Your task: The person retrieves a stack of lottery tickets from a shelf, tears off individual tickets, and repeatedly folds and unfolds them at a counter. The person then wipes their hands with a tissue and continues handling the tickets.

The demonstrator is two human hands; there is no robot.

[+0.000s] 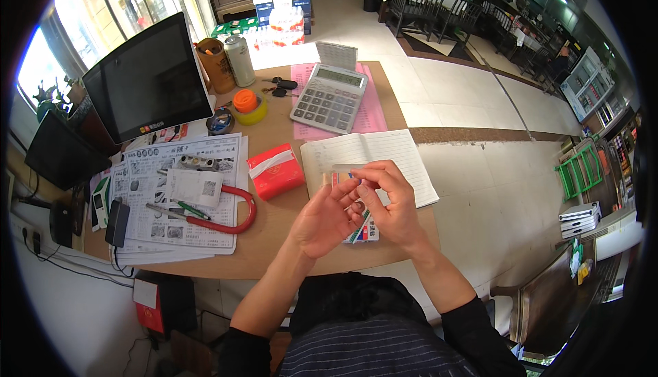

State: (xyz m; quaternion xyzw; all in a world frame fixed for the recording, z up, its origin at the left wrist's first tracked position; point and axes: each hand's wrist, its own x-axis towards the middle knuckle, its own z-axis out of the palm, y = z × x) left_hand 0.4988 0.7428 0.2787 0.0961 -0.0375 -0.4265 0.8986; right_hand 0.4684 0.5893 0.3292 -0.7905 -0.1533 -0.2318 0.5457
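My right hand [393, 205] pinches a thin, pale, translucent strip [347, 168] between thumb and fingers. Palm up beside it is my left hand [324, 223], its fingers partly curled and close to the right fingertips. I see nothing clearly gripped in the left hand, though the fingers overlap in view. Below both hands lies a small printed carton [366, 233], white with blue, red and green, partly hidden by them. Behind the hands an open lined notebook [403, 156] rests on the wooden desk [272, 243].
Left of my hands sit a red box [276, 171], a red-handled tool [249, 212], pens [190, 209] and printed sheets [139, 192]. Farther back are a calculator [331, 99], car keys [284, 84], a yellow tape roll [253, 115], a can [239, 61] and a monitor [146, 79].
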